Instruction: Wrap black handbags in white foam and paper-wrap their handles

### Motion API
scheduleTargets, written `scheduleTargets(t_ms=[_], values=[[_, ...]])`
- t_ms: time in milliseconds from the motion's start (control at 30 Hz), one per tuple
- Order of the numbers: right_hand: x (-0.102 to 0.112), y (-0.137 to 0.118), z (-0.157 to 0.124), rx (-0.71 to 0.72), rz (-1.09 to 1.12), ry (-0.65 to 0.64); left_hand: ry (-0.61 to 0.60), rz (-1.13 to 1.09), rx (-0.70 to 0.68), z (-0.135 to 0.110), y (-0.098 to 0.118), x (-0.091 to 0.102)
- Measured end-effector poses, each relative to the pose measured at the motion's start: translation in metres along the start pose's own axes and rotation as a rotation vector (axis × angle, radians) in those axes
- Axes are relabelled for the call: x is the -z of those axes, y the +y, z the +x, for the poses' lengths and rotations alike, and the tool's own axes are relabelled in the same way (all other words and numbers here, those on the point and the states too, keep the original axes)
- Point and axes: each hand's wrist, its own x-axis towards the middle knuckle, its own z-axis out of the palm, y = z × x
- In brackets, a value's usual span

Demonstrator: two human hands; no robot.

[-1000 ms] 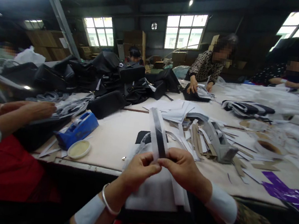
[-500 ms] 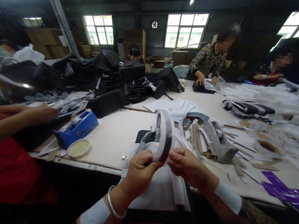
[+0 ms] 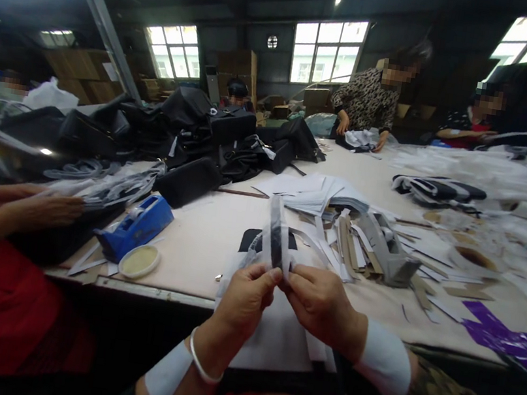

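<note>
A black bag handle [image 3: 278, 236] with whitish wrapping rises in a loop above my hands. My left hand [image 3: 243, 300] pinches the wrapped handle between thumb and fingers. Close beside it, my right hand [image 3: 319, 305] has its fingers pressed together on the same wrapping; the fingertips nearly meet. Beneath my hands lies a white sheet [image 3: 267, 337] over what looks like a black bag [image 3: 285, 380], which rests at the table edge against my body. Part of the bag is hidden by my hands and the sheet.
To the left stand a blue tape dispenser [image 3: 138, 225] and a round dish [image 3: 139, 261]. A co-worker's hands [image 3: 51, 205] work there. A grey tape dispenser [image 3: 386, 252], card strips [image 3: 353, 244] and a paper stack [image 3: 316, 192] lie right and ahead. Black bags [image 3: 181, 119] are heaped behind.
My right hand has moved left and closed in on my left hand at the handle. The handle loop has turned and shifted slightly left. The co-worker's hands at left have drawn back.
</note>
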Motion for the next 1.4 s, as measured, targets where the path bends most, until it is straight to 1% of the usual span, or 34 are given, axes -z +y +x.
scheduleTargets(t_ms=[33,67,100,167,233,267,300,333,367,400,433,467,600,633,667,700,733,767,800,833,900,933,967,1000,1067,1100,1133,1167,1200,1267,1300,1333,1367,1400], values=[[0.000,0.002,-0.001,-0.003,-0.004,0.007,0.010,-0.005,-0.009,0.000,0.000,-0.001],[0.001,0.004,-0.002,-0.037,0.053,0.002,0.011,0.027,-0.032,-0.001,-0.001,-0.002],[0.002,0.007,-0.002,-0.102,0.173,-0.029,0.008,0.098,-0.078,-0.002,0.000,-0.002],[0.007,0.012,-0.001,-0.300,0.566,-0.142,-0.011,0.309,-0.233,-0.006,0.001,0.001],[0.011,0.015,0.001,-0.538,0.993,-0.250,-0.077,0.525,-0.409,-0.011,0.004,0.003],[0.011,0.016,0.002,-0.643,1.155,-0.272,-0.119,0.599,-0.473,-0.013,0.005,0.004],[0.011,0.016,0.003,-0.728,1.262,-0.268,-0.159,0.647,-0.513,-0.015,0.005,0.005],[0.011,0.015,0.004,-0.788,1.312,-0.244,-0.192,0.674,-0.533,-0.016,0.006,0.006],[0.010,0.013,0.005,-0.817,1.313,-0.216,-0.214,0.687,-0.537,-0.016,0.007,0.007],[0.010,0.010,0.006,-0.810,1.273,-0.186,-0.225,0.684,-0.520,-0.016,0.008,0.007],[0.009,0.007,0.007,-0.765,1.194,-0.163,-0.232,0.653,-0.476,-0.015,0.008,0.008],[0.009,0.005,0.008,-0.682,1.076,-0.150,-0.236,0.584,-0.402,-0.013,0.009,0.009],[0.008,0.001,0.007,-0.167,0.428,-0.117,-0.200,0.046,0.028,-0.003,0.012,0.008],[0.007,0.002,0.006,-0.061,0.294,-0.106,-0.186,-0.058,0.096,-0.001,0.013,0.007],[0.007,0.004,0.005,0.013,0.196,-0.095,-0.176,-0.115,0.135,0.001,0.013,0.007],[0.007,0.007,0.004,0.053,0.138,-0.091,-0.167,-0.123,0.144,0.002,0.013,0.006],[0.007,0.009,0.003,0.058,0.125,-0.093,-0.152,-0.083,0.121,0.002,0.013,0.005],[0.007,0.013,0.002,0.028,0.167,-0.102,-0.138,0.004,0.064,0.001,0.012,0.005],[0.008,0.016,0.002,-0.036,0.270,-0.127,-0.127,0.126,-0.027,-0.001,0.012,0.006],[0.008,0.018,0.002,-0.132,0.428,-0.155,-0.120,0.266,-0.149,-0.003,0.011,0.006],[0.010,0.022,0.003,-0.378,0.840,-0.207,-0.149,0.527,-0.422,-0.007,0.009,0.007],[0.009,0.023,0.004,-0.504,1.035,-0.217,-0.178,0.617,-0.542,-0.009,0.009,0.007],[0.009,0.024,0.005,-0.615,1.190,-0.220,-0.211,0.675,-0.631,-0.010,0.008,0.008],[0.008,0.023,0.007,-0.705,1.294,-0.217,-0.237,0.710,-0.689,-0.011,0.007,0.008],[0.007,0.019,0.010,-0.814,1.359,-0.203,-0.261,0.741,-0.726,-0.011,0.007,0.009],[0.006,0.017,0.011,-0.838,1.337,-0.187,-0.257,0.746,-0.704,-0.010,0.008,0.011],[0.006,0.014,0.012,-0.840,1.279,-0.171,-0.257,0.741,-0.644,-0.009,0.009,0.012],[0.005,0.012,0.012,-0.809,1.179,-0.153,-0.262,0.711,-0.546,-0.008,0.011,0.013],[0.005,0.009,0.011,-0.744,1.028,-0.131,-0.268,0.644,-0.419,-0.007,0.012,0.014],[0.003,0.006,0.007,-0.518,0.613,-0.084,-0.265,0.429,-0.150,-0.003,0.014,0.014],[0.001,0.004,0.005,-0.376,0.391,-0.060,-0.245,0.323,-0.053,0.000,0.015,0.012],[-0.002,0.003,0.002,-0.239,0.188,-0.035,-0.213,0.246,0.004,0.002,0.014,0.010],[-0.004,0.002,0.000,-0.129,0.019,-0.009,-0.172,0.204,0.025,0.005,0.013,0.007],[-0.006,0.002,-0.003,-0.052,-0.107,0.012,-0.133,0.193,0.021,0.007,0.012,0.004]])
